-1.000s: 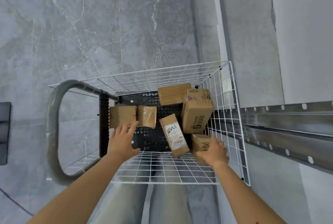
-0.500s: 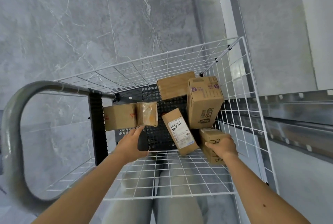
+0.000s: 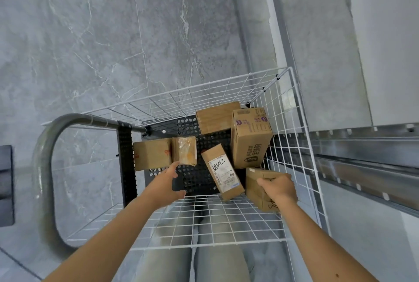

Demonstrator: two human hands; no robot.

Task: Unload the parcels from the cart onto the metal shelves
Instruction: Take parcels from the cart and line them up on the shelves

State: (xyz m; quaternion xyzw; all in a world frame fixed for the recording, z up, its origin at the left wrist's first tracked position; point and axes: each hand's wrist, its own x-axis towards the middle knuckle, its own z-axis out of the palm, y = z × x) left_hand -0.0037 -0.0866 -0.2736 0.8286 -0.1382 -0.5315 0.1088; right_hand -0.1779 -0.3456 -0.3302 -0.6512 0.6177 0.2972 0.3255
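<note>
A white wire cart [image 3: 301, 145] with a black perforated floor holds several cardboard parcels. My right hand [image 3: 280, 188] grips a small brown box with black scribbles [image 3: 256, 188] at the cart's near right corner. My left hand [image 3: 167, 182] is open, its fingertips at the lower edge of a tape-wrapped parcel [image 3: 184, 150] that sits beside a plain brown box [image 3: 151, 155]. A long labelled box [image 3: 222, 174] lies tilted in the middle. A tall printed carton [image 3: 250, 137] and a flat box [image 3: 216, 117] stand further back.
The metal shelf rail [image 3: 362, 152] runs along the right, just outside the cart's wire side. The cart's grey tubular handle [image 3: 45, 157] curves on the left. Grey marble floor surrounds the cart. My legs show below through the near wire panel.
My right hand has closed around the scribbled box and lifted it slightly. My left hand has reached forward to the tape-wrapped parcel. The camera has shifted closer over the cart.
</note>
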